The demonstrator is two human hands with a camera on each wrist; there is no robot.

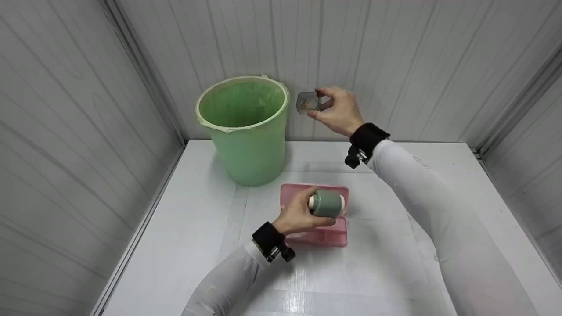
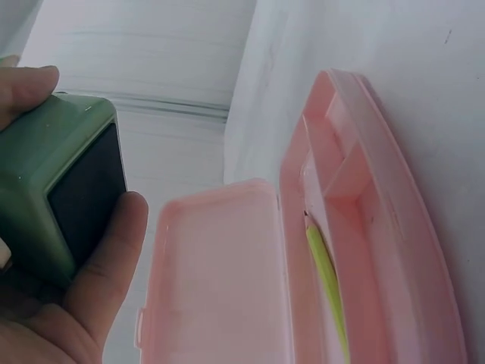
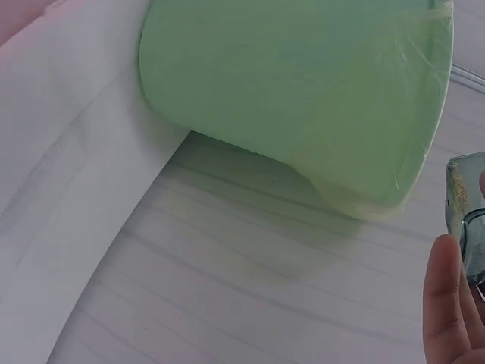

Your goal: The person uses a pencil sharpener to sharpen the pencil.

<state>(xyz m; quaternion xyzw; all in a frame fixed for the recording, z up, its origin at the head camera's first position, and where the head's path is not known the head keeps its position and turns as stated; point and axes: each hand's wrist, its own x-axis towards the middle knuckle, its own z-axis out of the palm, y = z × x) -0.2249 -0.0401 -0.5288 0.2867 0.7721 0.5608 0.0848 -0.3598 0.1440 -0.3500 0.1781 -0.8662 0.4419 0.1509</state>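
Note:
My left hand (image 1: 300, 216) grips a green desktop pencil sharpener (image 1: 328, 203) with white end pieces, above the pink pencil case (image 1: 336, 238). A dark flat face of the sharpener shows in the left wrist view. Raised near the back wall, my right hand (image 1: 340, 112) pinches a small clear shavings drawer (image 1: 308, 102) between thumb and fingers. Brownish shavings lie inside it. The drawer is just right of the rim of a green bucket (image 1: 254, 153). The pencil case lies with its lid raised, and a yellow-green pencil (image 2: 326, 280) rests in its long compartment.
The bucket stands at the back left of the white table (image 1: 193, 219), with a plastic liner over its rim. Ribbed pale walls (image 1: 408, 66) close in the back and both sides.

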